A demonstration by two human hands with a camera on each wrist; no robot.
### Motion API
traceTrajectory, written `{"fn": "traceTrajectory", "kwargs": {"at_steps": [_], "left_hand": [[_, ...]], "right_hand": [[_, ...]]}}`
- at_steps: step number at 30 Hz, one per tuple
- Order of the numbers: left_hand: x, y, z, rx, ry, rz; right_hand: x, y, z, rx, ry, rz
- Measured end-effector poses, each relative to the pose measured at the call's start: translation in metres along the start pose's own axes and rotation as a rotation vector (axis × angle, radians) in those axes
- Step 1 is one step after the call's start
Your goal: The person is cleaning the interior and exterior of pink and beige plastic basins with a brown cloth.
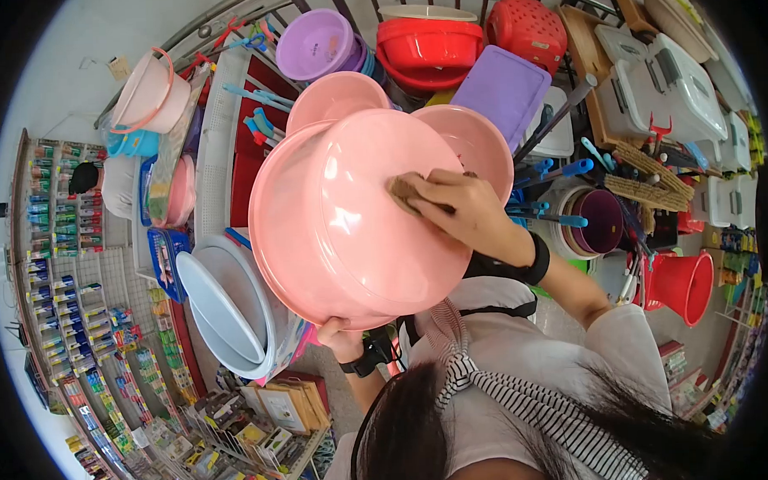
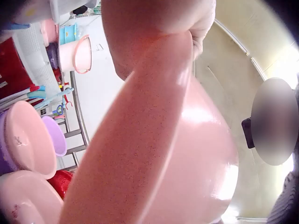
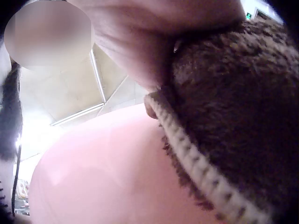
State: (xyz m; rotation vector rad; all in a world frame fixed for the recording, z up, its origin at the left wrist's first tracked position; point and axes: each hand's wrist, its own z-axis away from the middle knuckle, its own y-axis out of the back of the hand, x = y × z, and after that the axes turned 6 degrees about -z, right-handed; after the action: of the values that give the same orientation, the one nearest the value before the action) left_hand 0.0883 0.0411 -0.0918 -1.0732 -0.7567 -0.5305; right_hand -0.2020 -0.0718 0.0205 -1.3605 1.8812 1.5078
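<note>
A large pink plastic basin (image 1: 333, 233) is held up in front of the chest, its outer bottom turned toward the head camera. My left hand (image 1: 341, 338) grips its rim at the lower edge; in the left wrist view the fingers (image 2: 198, 25) curl over the rim. Against the basin's bottom, my right hand (image 1: 476, 210) holds a bunched brown cloth (image 1: 405, 193). Close up in the right wrist view, the cloth (image 3: 233, 112) is fuzzy with a pale stitched edge and lies over the pink surface. Part of the right hand's grip is hidden there.
Two more pink basins (image 1: 337, 98) (image 1: 478, 144) stand just behind. Purple basins (image 1: 314, 43), red basins (image 1: 428, 48) and a purple lid (image 1: 497, 92) are farther back. Pale blue basins (image 1: 221, 305) stand at left, brushes and blue handles (image 1: 559, 173) at right. Stocked racks (image 1: 66, 209) line the left wall.
</note>
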Motion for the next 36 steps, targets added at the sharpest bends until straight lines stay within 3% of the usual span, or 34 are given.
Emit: {"fn": "traceTrajectory", "kwargs": {"at_steps": [3,5,9,11,13,15,19,22,23,25,30,33,36], "left_hand": [[0.002,0.012,-0.003,-0.002,0.013,-0.001],[0.005,0.018,-0.005,-0.225,-0.017,0.082],[0.010,-0.005,-0.001,-0.106,-0.027,-0.045],[0.016,-0.030,0.004,-0.061,-0.003,-0.090],[0.010,-0.028,-0.002,-0.099,-0.008,-0.067],[0.004,-0.027,-0.007,-0.131,-0.009,-0.051],[0.004,-0.037,-0.010,0.005,0.056,0.070],[0.007,-0.037,-0.008,0.008,0.055,0.067],[0.007,-0.036,-0.007,-0.004,0.053,0.047],[0.005,-0.037,-0.010,-0.032,0.017,-0.017],[0.008,-0.047,-0.017,-0.012,-0.070,-0.109],[0.011,-0.049,-0.022,0.047,-0.056,-0.006],[0.018,-0.046,-0.021,0.078,-0.020,0.068]], "right_hand": [[-0.015,0.004,0.001,0.021,0.068,0.001],[-0.019,0.008,-0.005,-0.055,0.111,-0.017],[-0.015,0.018,-0.032,0.059,-0.189,-0.256],[-0.018,0.021,-0.039,0.059,-0.145,-0.129],[-0.035,0.014,-0.034,0.053,0.175,0.007],[-0.046,0.000,-0.019,-0.056,0.308,0.083],[-0.038,-0.006,-0.001,-0.242,0.404,-0.093],[-0.014,0.000,-0.014,-0.195,0.391,0.078],[-0.009,0.002,-0.019,-0.158,0.198,0.053],[-0.008,0.000,-0.022,-0.031,0.103,-0.017],[-0.039,-0.012,0.006,-0.125,0.166,-0.097],[-0.036,-0.009,0.014,-0.182,0.219,-0.161],[-0.024,0.009,0.008,-0.061,0.003,-0.200]]}}
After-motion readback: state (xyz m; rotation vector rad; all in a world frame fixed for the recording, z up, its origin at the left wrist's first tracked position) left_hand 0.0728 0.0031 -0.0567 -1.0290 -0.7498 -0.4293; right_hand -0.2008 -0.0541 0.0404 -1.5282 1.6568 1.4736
